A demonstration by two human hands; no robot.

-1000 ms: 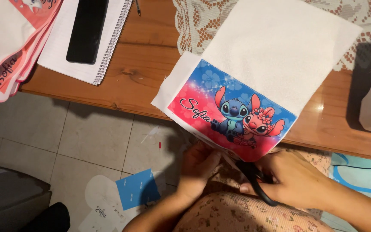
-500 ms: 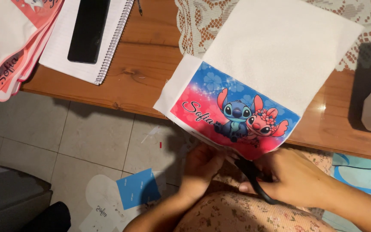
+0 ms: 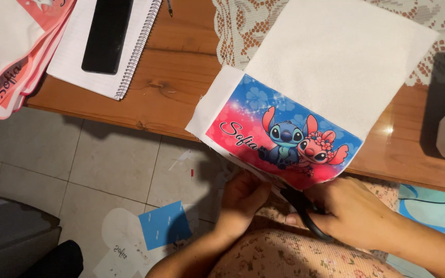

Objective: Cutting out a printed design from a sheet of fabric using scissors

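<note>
Head view, the only one here: a white fabric sheet (image 3: pixel 336 67) with a printed cartoon panel (image 3: pixel 279 136) (blue fading to red, two big-eared characters, a cursive name) is laid over the near edge of the wooden surface (image 3: pixel 181 77), printed end hanging past that edge toward the lap; the far end lies partly on a lace cloth (image 3: pixel 243 31).

Looks like a trimming step is in hand. The sheet's lower edge is pinched by the left hand (image 3: pixel 240 198), fingers clenched on the cloth just below the print; dark-handled scissors (image 3: pixel 307 211) are gripped by the right hand (image 3: pixel 348 211), with the blades mostly hidden under the hanging edge, so how far open they are can't be told.

The next move, as a guess, calls for the cloth to be kept taut and the cut run close along the print's bottom border without nicking the colour.

At the far-left corner of the surface a spiral notebook (image 3: pixel 124 67) is seen with a black phone (image 3: pixel 106 33) on top; just beside it sits a stack of similar printed pieces (image 3: pixel 11 56). Paper scraps (image 3: pixel 163 224) are scattered on the tiled floor below.
</note>
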